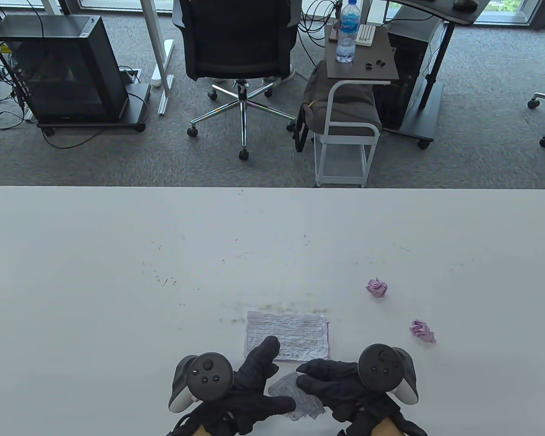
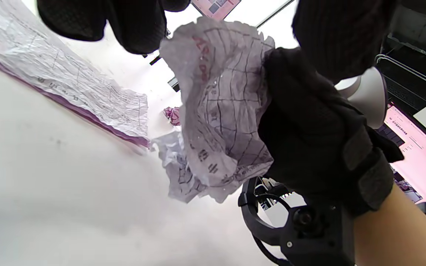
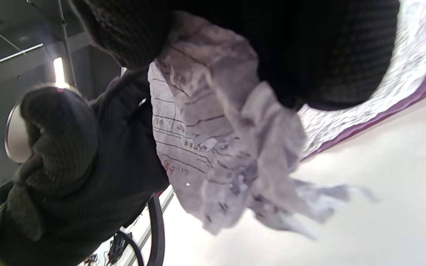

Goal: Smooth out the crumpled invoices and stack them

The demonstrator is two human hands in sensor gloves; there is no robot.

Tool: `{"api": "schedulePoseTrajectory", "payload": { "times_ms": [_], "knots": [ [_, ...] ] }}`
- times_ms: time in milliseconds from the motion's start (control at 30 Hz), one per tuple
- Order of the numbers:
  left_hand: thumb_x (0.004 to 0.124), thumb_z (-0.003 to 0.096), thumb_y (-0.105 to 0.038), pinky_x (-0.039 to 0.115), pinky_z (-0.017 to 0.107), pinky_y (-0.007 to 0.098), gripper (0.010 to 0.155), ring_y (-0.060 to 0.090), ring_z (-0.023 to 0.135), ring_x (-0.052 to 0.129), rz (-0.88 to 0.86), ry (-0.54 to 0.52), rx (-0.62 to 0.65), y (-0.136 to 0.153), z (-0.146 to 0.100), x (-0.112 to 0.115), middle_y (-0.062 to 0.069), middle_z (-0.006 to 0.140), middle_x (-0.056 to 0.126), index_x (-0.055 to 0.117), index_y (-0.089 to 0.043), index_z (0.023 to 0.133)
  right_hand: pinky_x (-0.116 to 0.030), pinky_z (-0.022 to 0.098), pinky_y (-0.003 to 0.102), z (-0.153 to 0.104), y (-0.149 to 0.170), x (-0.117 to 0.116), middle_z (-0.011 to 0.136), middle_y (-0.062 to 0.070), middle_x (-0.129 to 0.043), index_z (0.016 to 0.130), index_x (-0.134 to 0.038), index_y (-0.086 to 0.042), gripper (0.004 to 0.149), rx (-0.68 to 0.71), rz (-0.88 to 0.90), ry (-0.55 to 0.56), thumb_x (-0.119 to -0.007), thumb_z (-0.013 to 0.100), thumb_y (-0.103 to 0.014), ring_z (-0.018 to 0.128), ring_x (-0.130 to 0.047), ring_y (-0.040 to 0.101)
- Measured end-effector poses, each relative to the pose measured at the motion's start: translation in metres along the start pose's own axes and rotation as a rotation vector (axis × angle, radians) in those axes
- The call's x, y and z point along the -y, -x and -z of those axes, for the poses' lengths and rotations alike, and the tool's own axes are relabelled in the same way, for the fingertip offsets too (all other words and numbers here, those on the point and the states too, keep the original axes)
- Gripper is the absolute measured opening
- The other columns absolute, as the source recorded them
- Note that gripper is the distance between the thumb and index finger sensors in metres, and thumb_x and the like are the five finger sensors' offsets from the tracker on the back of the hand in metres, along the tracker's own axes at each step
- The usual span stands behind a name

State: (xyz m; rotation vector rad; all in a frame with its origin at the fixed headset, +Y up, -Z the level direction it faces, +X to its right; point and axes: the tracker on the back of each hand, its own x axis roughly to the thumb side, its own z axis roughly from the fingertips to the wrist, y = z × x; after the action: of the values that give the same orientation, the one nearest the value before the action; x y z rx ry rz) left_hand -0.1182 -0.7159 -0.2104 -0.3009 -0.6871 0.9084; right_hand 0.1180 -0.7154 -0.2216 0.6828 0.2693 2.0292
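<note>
A: What do the two black-gloved hands have?

B: The left hand (image 1: 247,386) and the right hand (image 1: 334,383) hold one half-opened, crumpled white invoice with a printed grid (image 1: 299,395) between them, at the near edge of the white table (image 1: 118,254). In the left wrist view the right hand's fingers (image 2: 301,122) curl round the sheet's edge; in the right wrist view the left hand (image 3: 87,159) grips the opposite side. The left forefinger (image 1: 265,347) stretches forward over the paper beyond.

A: Which paper is that?

B: A flattened white invoice with a table of lines (image 1: 287,335), lying flat just beyond the hands, with a purple sheet's edge (image 1: 329,340) showing along its right side underneath.

A: And further out?

B: Two small purple paper balls sit to the right, one farther back (image 1: 377,287), one nearer (image 1: 422,330), well apart from the hands. Past the table stand a black office chair (image 1: 238,41) and a small side table with a water bottle (image 1: 347,32).
</note>
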Motion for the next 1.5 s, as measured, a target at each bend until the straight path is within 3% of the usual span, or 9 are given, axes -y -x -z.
{"api": "schedulePoseTrajectory", "payload": {
  "times_ms": [133, 200, 300, 400, 567, 900, 1167, 1300, 1500],
  "knots": [
    [0.088, 0.0510, -0.038, 0.073, 0.058, 0.061, 0.069, 0.043, 0.082, 0.085, 0.149, -0.065, 0.016, -0.011, 0.002, 0.007, 0.023, 0.106, 0.055, 0.058, -0.009, 0.106, -0.089, 0.034, 0.043, 0.003, -0.002, -0.009, 0.075, 0.023, -0.092, 0.080, -0.079, -0.013, 0.039, 0.017, 0.130, -0.081, -0.069, 0.056, -0.041, 0.052, -0.098, 0.034],
    [0.089, 0.0497, -0.037, 0.078, 0.055, 0.057, 0.063, 0.033, 0.070, 0.095, 0.204, -0.118, 0.041, -0.016, 0.002, 0.006, 0.021, 0.099, 0.067, 0.065, -0.010, 0.102, -0.088, 0.036, 0.045, 0.001, 0.002, -0.010, 0.079, 0.025, -0.089, 0.081, -0.078, -0.014, 0.043, 0.014, 0.210, -0.104, -0.067, 0.056, -0.047, 0.056, -0.096, 0.037],
    [0.089, 0.0496, -0.036, 0.084, 0.050, 0.051, 0.056, 0.020, 0.046, 0.102, 0.198, -0.195, 0.040, -0.016, 0.000, 0.004, 0.019, 0.085, 0.082, 0.072, -0.008, 0.096, -0.086, 0.040, 0.047, 0.001, 0.003, -0.009, 0.085, 0.025, -0.084, 0.085, -0.073, -0.015, 0.053, 0.019, 0.211, -0.116, -0.075, 0.050, -0.054, 0.062, -0.092, 0.038],
    [0.085, 0.0522, -0.033, 0.089, 0.043, 0.044, 0.046, 0.010, 0.023, 0.100, 0.167, -0.241, 0.039, -0.014, -0.003, 0.000, 0.014, 0.072, 0.091, 0.080, -0.006, 0.089, -0.085, 0.042, 0.047, 0.003, -0.001, -0.006, 0.086, 0.023, -0.083, 0.088, -0.068, -0.013, 0.051, 0.008, 0.115, -0.120, -0.082, 0.050, -0.045, 0.063, -0.092, 0.036],
    [0.078, 0.0569, -0.033, 0.091, 0.039, 0.041, 0.042, 0.008, 0.016, 0.098, 0.001, -0.303, 0.033, -0.009, -0.008, -0.009, 0.009, 0.061, 0.095, 0.079, -0.009, 0.091, -0.085, 0.041, 0.048, 0.002, 0.002, -0.007, 0.084, 0.022, -0.086, 0.083, -0.075, -0.015, 0.039, -0.030, 0.074, -0.184, -0.084, 0.052, -0.036, 0.062, -0.093, 0.037],
    [0.069, 0.0603, -0.036, 0.092, 0.033, 0.039, 0.043, 0.008, 0.008, 0.096, -0.014, -0.273, -0.005, 0.001, -0.011, -0.017, 0.006, 0.049, 0.096, 0.081, -0.007, 0.089, -0.084, 0.045, 0.051, -0.003, 0.013, 0.006, 0.088, 0.022, -0.083, 0.081, -0.077, -0.016, 0.036, -0.127, -0.169, -0.261, -0.084, 0.053, -0.037, 0.066, -0.091, 0.037],
    [0.063, 0.0618, -0.038, 0.092, 0.033, 0.038, 0.044, 0.007, 0.008, 0.096, -0.056, -0.387, -0.050, 0.009, -0.018, -0.024, 0.007, 0.050, 0.096, 0.077, -0.009, 0.092, -0.087, 0.043, 0.050, -0.005, 0.017, 0.013, 0.089, 0.027, -0.082, 0.085, -0.067, -0.019, 0.038, -0.033, 0.130, -0.032, -0.085, 0.052, -0.026, 0.064, -0.095, 0.040],
    [0.062, 0.0620, -0.038, 0.092, 0.033, 0.038, 0.044, 0.007, 0.008, 0.096, -0.056, -0.418, -0.100, 0.019, -0.020, -0.025, 0.007, 0.050, 0.096, 0.076, -0.009, 0.092, -0.091, 0.033, 0.041, -0.005, 0.015, 0.014, 0.073, 0.016, -0.093, 0.088, -0.066, -0.019, 0.041, -0.044, 0.059, 0.079, -0.083, 0.051, -0.019, 0.047, -0.101, 0.028],
    [0.063, 0.0618, -0.037, 0.090, 0.037, 0.043, 0.044, 0.012, 0.014, 0.099, -0.023, -0.351, -0.215, 0.034, -0.016, -0.018, 0.009, 0.052, 0.095, 0.077, -0.005, 0.089, -0.089, 0.026, 0.038, -0.008, 0.024, 0.016, 0.060, 0.014, -0.097, 0.090, -0.070, -0.005, 0.043, -0.148, -0.046, 0.066, -0.080, 0.051, -0.021, 0.035, -0.099, 0.022]
  ]
}}
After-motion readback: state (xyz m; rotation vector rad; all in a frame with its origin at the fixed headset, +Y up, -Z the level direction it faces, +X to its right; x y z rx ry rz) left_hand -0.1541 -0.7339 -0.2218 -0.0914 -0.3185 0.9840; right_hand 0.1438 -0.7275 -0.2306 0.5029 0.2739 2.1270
